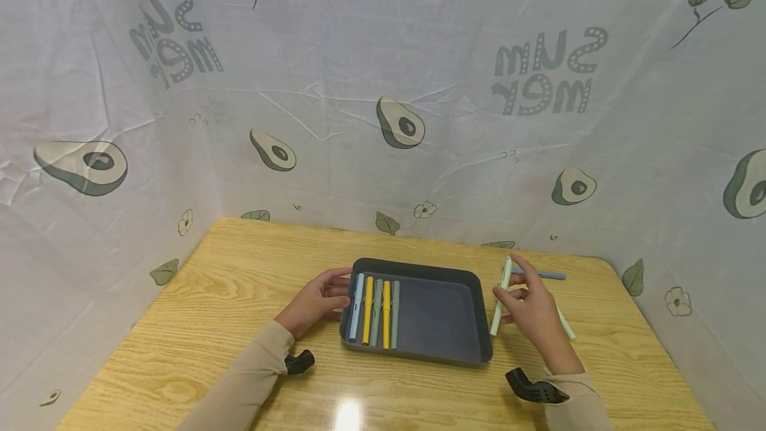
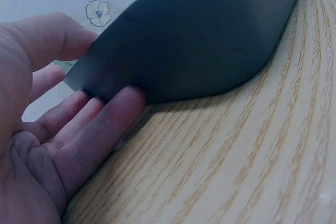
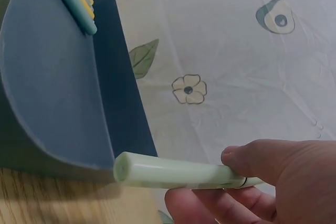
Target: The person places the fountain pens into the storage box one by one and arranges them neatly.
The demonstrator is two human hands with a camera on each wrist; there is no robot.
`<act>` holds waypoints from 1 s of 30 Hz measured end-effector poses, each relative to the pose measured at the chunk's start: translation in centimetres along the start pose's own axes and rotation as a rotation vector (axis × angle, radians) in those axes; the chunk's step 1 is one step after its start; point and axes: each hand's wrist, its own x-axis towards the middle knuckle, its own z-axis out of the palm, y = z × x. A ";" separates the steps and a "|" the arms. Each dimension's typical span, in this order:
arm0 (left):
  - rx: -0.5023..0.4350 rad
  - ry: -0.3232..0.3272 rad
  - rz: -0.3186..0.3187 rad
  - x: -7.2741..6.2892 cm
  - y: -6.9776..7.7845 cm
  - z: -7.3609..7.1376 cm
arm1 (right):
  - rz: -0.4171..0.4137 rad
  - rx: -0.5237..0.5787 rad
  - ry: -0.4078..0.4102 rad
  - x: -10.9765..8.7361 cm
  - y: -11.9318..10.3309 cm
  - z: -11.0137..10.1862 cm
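A dark grey tray (image 1: pixel 439 318) lies on the wooden table. Along its left side several pens stand in a row: a light blue pen (image 1: pixel 356 308), yellow pens (image 1: pixel 368 311) and grey-green pens (image 1: pixel 395 314). My left hand (image 1: pixel 314 301) rests on the tray's left outer wall, its fingertips touching the wall (image 2: pixel 199 40). Just off the tray's right side, my right hand (image 1: pixel 532 304) pinches a pale green pen (image 3: pixel 173 171) between thumb and fingers. Behind that hand lie a blue pen (image 1: pixel 552 275) and another pale green pen (image 1: pixel 566 326), partly hidden.
The wooden table (image 1: pixel 251 265) reaches back to a hanging cloth (image 1: pixel 335 171) printed with avocados, which also encloses both sides. A black wrist mount (image 1: pixel 299 362) sits on the left sleeve, another mount (image 1: pixel 532 388) on the right.
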 end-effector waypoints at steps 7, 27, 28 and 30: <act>0.010 0.016 -0.003 -0.1 0.2 0.1 | -0.012 -0.009 0.006 -0.2 -0.9 0.3; 0.008 0.009 -0.003 -0.1 0.2 0.1 | -0.042 -0.016 -0.013 -0.9 -2.4 1.4; 0.009 0.009 -0.003 -0.1 0.2 0.1 | -0.038 -0.017 -0.014 -1.0 -2.5 1.5; 0.011 0.011 -0.003 -0.1 0.2 0.1 | -0.029 -0.016 -0.021 -1.0 -2.5 1.6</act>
